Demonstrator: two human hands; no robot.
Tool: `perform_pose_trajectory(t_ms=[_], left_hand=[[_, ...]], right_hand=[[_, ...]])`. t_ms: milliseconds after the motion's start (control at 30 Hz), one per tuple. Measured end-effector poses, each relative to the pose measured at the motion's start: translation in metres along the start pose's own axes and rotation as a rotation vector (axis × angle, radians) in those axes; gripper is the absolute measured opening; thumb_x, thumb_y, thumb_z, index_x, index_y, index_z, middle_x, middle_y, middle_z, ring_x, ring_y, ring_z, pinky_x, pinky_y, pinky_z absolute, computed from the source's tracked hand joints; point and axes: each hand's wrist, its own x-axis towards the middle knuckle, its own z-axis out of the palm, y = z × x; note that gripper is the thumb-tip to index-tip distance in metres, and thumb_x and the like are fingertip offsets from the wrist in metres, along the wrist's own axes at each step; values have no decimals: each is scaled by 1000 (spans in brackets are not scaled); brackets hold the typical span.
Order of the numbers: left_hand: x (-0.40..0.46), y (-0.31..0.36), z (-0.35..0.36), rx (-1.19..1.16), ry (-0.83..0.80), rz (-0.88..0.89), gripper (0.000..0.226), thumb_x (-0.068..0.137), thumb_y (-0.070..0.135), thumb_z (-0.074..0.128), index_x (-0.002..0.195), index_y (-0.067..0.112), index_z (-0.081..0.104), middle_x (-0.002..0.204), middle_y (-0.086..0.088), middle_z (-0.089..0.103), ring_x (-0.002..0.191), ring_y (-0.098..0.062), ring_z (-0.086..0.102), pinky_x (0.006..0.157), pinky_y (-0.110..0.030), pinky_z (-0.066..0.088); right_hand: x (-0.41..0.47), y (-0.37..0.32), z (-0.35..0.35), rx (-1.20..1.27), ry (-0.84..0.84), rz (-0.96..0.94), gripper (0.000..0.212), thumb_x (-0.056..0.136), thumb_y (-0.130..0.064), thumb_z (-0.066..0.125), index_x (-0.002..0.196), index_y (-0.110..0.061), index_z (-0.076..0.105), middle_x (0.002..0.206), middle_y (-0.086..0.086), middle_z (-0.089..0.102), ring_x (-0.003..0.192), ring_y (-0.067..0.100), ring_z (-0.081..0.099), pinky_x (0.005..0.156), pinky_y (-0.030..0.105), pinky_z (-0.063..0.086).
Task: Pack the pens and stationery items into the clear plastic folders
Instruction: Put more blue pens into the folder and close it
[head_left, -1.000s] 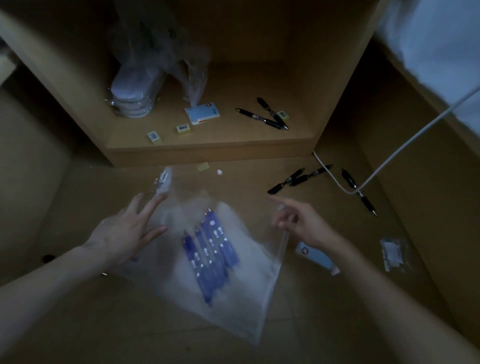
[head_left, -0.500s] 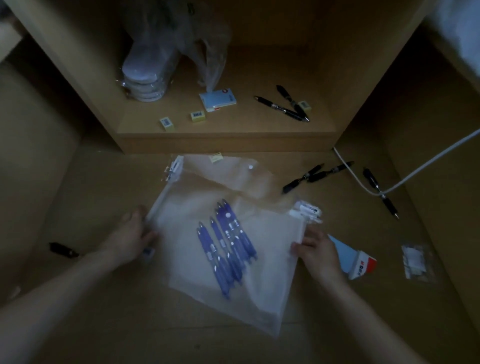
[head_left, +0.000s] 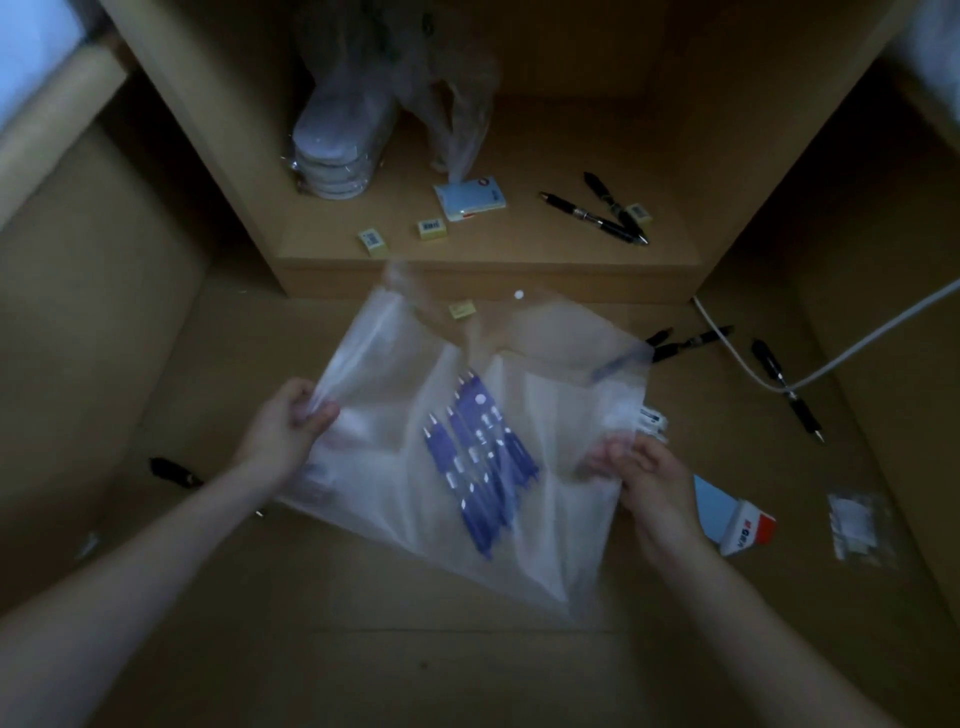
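Lifted now, the clear plastic folder (head_left: 395, 499) is hanging off the floor, its flap blurring upward. Left hand (head_left: 283, 431) is pinching its left edge; right hand (head_left: 641, 470) is gripping the right edge, fingers partly veiled. Blue pens (head_left: 480, 462) are lying inside.

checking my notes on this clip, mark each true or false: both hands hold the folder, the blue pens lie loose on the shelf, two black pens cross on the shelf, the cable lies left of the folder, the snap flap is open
1. Both hands hold the folder: true. The left hand and right hand grip the folder at its sides.
2. Blue pens lie loose on the shelf: false. The blue pens are inside the folder.
3. Two black pens cross on the shelf: true, the black pens on the shelf.
4. Cable lies left of the folder: false. The cable is on the right.
5. Flap is open: true. The flap is lifted.
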Motion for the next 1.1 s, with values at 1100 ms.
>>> perform_pose_trajectory(t_ms=[1100], left_hand=[[-44,101,-55,-285,162,481,16,98,8,47,90,17,57,76,10,71,72,-10,69,66,-25,57]], right_hand=[[-7,-128,16,231,-40,-287,13,95,-18,52,100,-23,63,93,-4,69,92,9,67,88,31,53]])
